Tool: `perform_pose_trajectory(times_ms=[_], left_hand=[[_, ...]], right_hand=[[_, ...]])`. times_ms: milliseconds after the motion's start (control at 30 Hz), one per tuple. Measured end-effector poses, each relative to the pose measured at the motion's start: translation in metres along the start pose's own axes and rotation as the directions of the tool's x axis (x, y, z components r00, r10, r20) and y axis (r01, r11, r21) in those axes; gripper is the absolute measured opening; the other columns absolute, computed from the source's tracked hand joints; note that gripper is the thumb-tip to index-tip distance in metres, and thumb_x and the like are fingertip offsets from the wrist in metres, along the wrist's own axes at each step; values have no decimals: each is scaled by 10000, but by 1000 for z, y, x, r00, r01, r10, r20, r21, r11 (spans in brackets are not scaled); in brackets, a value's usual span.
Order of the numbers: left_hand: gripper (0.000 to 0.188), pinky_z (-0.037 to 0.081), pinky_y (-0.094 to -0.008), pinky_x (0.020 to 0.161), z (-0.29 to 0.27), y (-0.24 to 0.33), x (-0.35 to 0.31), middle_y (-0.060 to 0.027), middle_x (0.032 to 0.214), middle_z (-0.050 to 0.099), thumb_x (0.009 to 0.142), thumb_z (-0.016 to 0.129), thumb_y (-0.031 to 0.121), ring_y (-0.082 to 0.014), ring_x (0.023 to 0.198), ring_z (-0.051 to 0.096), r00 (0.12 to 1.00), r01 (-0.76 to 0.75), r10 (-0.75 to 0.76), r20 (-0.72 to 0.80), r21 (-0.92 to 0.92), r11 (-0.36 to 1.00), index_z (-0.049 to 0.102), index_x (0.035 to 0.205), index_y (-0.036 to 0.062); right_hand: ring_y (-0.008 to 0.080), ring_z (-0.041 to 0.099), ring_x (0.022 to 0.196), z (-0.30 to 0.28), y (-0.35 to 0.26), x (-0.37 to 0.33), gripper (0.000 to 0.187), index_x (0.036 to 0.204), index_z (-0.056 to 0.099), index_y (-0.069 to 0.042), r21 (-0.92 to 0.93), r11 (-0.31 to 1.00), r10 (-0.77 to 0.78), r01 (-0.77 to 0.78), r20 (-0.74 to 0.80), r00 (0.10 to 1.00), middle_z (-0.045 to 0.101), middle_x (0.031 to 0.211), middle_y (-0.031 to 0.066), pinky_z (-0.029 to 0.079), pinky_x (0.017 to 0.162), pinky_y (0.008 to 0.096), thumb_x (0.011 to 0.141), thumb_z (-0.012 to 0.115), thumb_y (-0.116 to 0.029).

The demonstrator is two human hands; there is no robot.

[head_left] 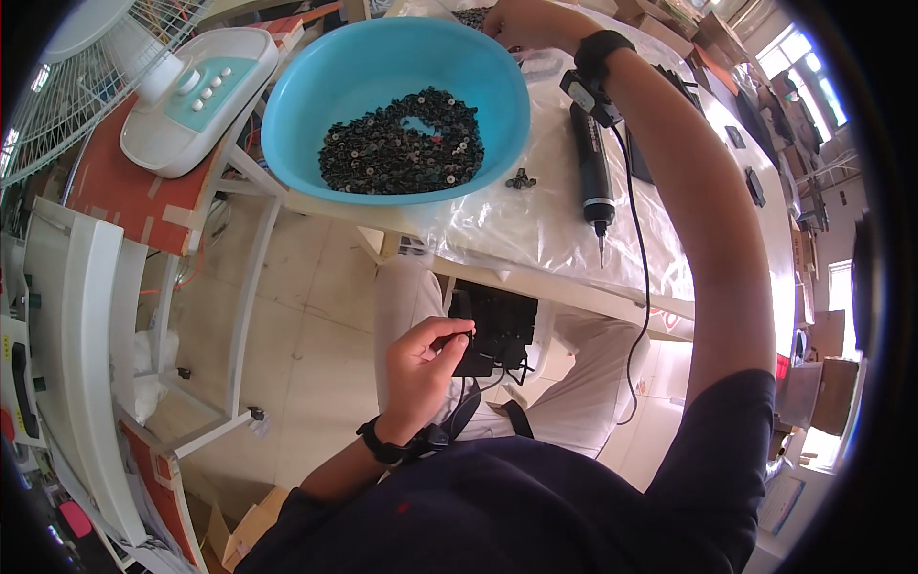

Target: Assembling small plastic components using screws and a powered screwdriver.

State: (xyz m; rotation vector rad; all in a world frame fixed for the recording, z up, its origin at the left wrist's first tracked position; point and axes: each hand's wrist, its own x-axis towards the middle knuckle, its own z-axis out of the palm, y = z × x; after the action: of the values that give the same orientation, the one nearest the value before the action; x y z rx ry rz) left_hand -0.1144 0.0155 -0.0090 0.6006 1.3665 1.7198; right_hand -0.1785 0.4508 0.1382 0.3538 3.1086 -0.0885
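My left hand is held above my lap, thumb and fingers pinched round a small black part, mostly hidden by the fingers. At the far edge of the table, my right hand reaches to a heap of small dark parts; its fingertips are too hidden to read. A large light-blue basin stands at the table's left, with many small black parts inside. Just right of the basin lies a little cluster of black parts. Below my right forearm, a black electric screwdriver lies with its bit toward me.
Clear plastic sheeting covers the tabletop. A black cable hangs over the front edge toward my lap, where a black box-like object sits. On the left, a fan base rests on a red-topped stand. Cardboard boxes stand at right.
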Motion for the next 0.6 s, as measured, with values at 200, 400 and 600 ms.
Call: perform_pose_trajectory(times_ms=[200,400,600], left_hand=[[178,496,-229,812,-4,-6,0,-77,1009,693,916,617,-65,-100,900,626,999,-29,29,14,26,999,690,1079,-57],[177,496,-227,803,-2,-8,-5,-77,1006,698,921,615,-60,-99,887,629,999,-37,37,20,24,999,691,1080,-52],[175,491,-229,799,-1,-6,-13,-83,995,697,916,604,-75,-98,882,625,1000,-19,19,17,4,1000,691,1068,-64]], right_hand=[[202,709,637,-18,2,-7,167,847,795,-81,324,918,273,-230,-93,958,738,751,119,579,621,316,726,743,-184],[207,699,648,-12,19,-8,184,848,778,-24,115,965,251,-237,-124,960,731,730,123,561,632,307,736,775,-170],[249,696,668,-34,5,-40,257,919,788,-35,431,862,330,-265,-83,940,742,768,143,567,684,351,792,750,-255]])
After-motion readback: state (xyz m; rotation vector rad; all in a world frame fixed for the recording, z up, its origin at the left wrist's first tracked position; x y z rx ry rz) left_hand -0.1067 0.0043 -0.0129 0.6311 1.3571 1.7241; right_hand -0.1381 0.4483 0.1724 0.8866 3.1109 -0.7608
